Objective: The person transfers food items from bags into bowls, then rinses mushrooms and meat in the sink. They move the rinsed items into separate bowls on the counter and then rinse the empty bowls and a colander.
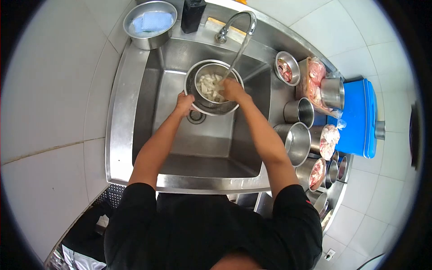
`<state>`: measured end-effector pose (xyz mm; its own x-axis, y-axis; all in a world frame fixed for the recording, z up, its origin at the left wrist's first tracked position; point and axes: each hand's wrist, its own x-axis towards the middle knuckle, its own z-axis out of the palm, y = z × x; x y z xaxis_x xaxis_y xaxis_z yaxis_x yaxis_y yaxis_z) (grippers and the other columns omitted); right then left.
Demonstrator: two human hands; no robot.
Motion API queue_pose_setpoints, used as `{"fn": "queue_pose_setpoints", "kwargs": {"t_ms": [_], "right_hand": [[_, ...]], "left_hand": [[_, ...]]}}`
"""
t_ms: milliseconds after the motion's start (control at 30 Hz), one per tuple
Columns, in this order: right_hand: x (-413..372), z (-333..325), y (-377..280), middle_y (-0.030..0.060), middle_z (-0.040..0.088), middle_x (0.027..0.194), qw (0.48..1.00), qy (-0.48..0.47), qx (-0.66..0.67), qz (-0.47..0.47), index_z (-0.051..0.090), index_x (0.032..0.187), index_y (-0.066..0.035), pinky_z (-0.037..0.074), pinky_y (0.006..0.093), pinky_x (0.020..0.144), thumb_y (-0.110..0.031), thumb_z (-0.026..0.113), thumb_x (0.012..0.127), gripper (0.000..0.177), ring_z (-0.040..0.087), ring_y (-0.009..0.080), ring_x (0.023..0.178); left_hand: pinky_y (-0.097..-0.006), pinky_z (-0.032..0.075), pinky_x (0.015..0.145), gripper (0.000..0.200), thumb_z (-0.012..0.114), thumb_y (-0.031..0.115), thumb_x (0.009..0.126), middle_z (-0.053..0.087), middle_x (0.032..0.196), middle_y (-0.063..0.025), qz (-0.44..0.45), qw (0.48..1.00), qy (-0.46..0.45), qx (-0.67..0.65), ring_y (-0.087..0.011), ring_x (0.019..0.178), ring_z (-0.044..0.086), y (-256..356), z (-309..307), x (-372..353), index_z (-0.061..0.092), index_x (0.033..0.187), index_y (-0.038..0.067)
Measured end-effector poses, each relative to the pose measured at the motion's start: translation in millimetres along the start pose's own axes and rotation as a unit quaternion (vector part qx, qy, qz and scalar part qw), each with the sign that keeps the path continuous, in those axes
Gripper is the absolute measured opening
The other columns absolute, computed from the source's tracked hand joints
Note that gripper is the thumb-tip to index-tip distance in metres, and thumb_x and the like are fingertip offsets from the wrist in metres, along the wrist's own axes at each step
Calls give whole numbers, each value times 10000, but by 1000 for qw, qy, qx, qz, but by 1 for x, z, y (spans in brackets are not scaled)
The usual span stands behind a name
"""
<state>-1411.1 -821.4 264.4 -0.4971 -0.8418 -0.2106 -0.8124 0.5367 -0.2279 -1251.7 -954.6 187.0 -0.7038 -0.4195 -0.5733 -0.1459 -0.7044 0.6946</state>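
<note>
**Steel colander sitting under running water in the sink**

Black sleeves are reaching forward over the front edge of the sink (207, 144), both forearms stretching into the basin. The left hand (184, 104) is gripping the colander (211, 108) at its left rim, fingers curling tightly around the edge. The right hand (234, 90) is dipping in from the colander's right side, fingers bending down among the white chunks (208, 86). I cannot tell whether they are pinching any. The colander is hanging near the middle of the sink, just above the drain (196, 117) and toward the back wall.

Water (238, 51) is falling from the tap (236, 20) at the sink's back edge and landing in the colander beside the right hand.

Steel pots (294, 141) are crowding the counter right of the sink, with bagged meat (330, 140) lying among them. A blue box (360, 112) is standing farther right. A small dish of meat (288, 67) is resting by the sink's back right corner. A bowl (135, 38) holding a blue cloth (153, 20) is sitting at the back left corner, and a black bottle (193, 13) is standing just beside it.
</note>
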Motion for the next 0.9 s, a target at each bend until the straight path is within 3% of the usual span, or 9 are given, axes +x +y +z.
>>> {"fn": "queue_pose_setpoints", "kwargs": {"t_ms": [33,67,133,167,333,400,733,833,900], "right_hand": [[-8,-16,-6,192,608,1050,993,-102,62,24,646,1030,-40,464,437,854,-248,682,750,350,561,394,998],[-19,-16,-5,192,608,1050,993,-103,61,23,646,1030,-40,464,437,854,-248,682,750,350,561,394,998],[-44,-9,-5,166,616,1019,980,-86,63,-170,651,1022,-55,425,413,903,-284,715,732,375,532,358,1028],[-51,6,-5,142,622,982,981,-20,60,-181,660,997,-85,395,410,916,-222,693,749,285,535,314,998],[-46,12,0,35,633,910,991,50,7,-126,665,887,-129,394,408,788,-121,629,776,116,534,257,930],[-44,13,-15,27,630,883,983,146,-14,-108,665,836,-134,387,382,746,-162,638,791,60,528,250,874],[-28,-46,-41,92,603,703,951,237,35,-194,619,721,-86,386,392,611,-352,627,822,285,555,267,713],[-11,-58,-31,176,546,617,976,64,207,14,598,685,-25,408,408,535,-496,569,848,498,520,321,551],[3,-63,-28,136,555,603,973,6,217,72,616,692,-21,419,374,548,-549,580,823,545,530,227,556]], "left_hand": [[-391,565,465,331,456,-21,672,581,821,-124,-9,1000,19,15,-266,620,621,-3,-8,6,533,994,-19],[-391,565,465,331,456,-21,672,581,821,-124,-9,1000,20,14,-266,620,621,-5,-16,13,533,994,-19],[-472,584,510,350,437,-44,686,586,859,-146,-7,1000,-4,10,-316,653,642,-2,-23,17,530,1023,-30],[-459,582,500,332,443,-43,690,588,854,-146,7,1000,-7,13,-314,641,640,-1,-21,16,529,1011,-43],[-464,578,517,322,452,-34,709,593,866,-137,29,998,-13,52,-311,686,639,11,-10,21,530,1021,-35],[-470,578,532,319,455,-28,718,594,871,-133,17,998,-24,52,-307,699,635,13,-2,23,532,1027,-25],[-403,526,518,312,467,9,743,572,833,-89,55,989,2,137,-228,689,584,1,-24,22,564,1039,33],[-358,506,505,321,473,15,748,578,835,-67,52,987,-28,148,-197,690,581,4,-30,16,568,1052,57],[-327,458,524,292,477,22,754,540,816,-48,16,991,-25,132,-167,652,519,4,-26,2,561,1033,43]]}}
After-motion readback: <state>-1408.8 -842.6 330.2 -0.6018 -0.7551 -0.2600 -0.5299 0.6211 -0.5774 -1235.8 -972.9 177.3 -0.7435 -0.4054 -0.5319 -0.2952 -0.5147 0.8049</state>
